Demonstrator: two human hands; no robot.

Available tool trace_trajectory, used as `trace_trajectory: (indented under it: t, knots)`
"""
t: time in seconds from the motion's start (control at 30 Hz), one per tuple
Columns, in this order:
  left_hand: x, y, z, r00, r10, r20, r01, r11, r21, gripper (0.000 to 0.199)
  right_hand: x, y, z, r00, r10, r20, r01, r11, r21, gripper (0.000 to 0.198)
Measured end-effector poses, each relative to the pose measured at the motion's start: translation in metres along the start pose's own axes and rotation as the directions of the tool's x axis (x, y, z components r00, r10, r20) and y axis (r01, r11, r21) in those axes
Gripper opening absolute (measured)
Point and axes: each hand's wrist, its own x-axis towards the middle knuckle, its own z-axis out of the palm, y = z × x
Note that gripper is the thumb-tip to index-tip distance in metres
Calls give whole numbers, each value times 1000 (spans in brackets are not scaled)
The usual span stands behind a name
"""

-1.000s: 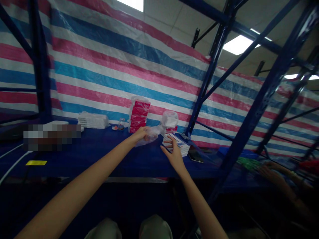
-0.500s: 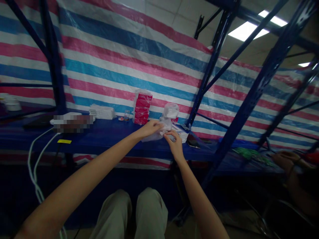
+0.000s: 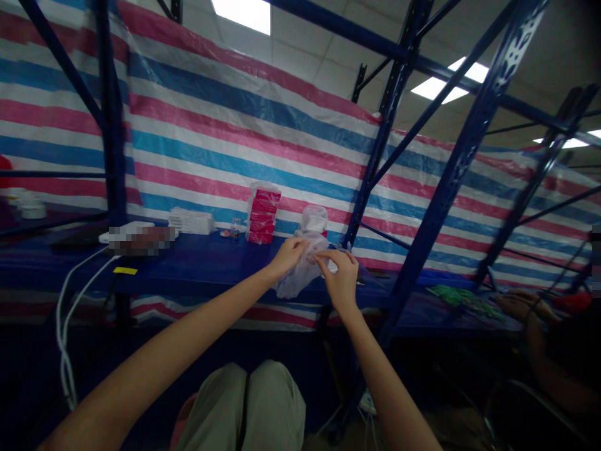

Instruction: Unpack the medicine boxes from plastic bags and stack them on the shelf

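Observation:
A thin, see-through plastic bag (image 3: 297,279) hangs crumpled between my two hands at the front of the blue shelf. My left hand (image 3: 287,255) pinches its left side with closed fingers. On the other side my right hand (image 3: 342,274) grips it between thumb and forefinger. Just behind the bag stands a plastic-wrapped bundle of white items (image 3: 313,219), with a bit of red beside it. A stack of red boxes (image 3: 264,216) in clear wrap is upright to the left of my left hand. Whatever lies behind my right hand is mostly hidden.
White boxes (image 3: 191,222), a small clear bottle (image 3: 235,228) and a yellow label (image 3: 125,270) are on the blue shelf (image 3: 197,275). White cables (image 3: 63,338) hang at left. Blue uprights (image 3: 446,181) stand at right, where another person's hands (image 3: 521,305) are near green items (image 3: 464,300).
The plastic bag now hangs lower and more spread out between my hands. My right hand has shifted a little right, covering the white boxes behind it. The camera view has tilted up slightly.

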Motion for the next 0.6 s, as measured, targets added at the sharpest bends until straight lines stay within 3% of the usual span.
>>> trace_trajectory:
  t: [0.1, 0.17, 0.3, 0.43, 0.6]
  knots:
    - [3, 5, -15, 985, -139, -100, 130, 988, -87, 23, -1, 6, 1, 998, 15, -65, -11, 998, 58, 17]
    - [6, 9, -30, 966, -191, -173, 170, 977, -130, 24, -2, 13, 2, 992, 97, -84, -84, 985, 152, 18]
    - [9, 16, -58, 948, -179, -263, 135, 975, -175, 19, 1, 24, 7, 938, 345, -33, -318, 894, 315, 23]
    - [7, 23, -79, 934, -164, -317, 95, 970, -222, 10, 7, 36, 22, 911, 405, 70, -399, 831, 386, 23]
    - [24, 32, -119, 909, -333, -249, 240, 909, -340, 20, 19, 61, 55, 808, 539, 240, -567, 599, 565, 27]
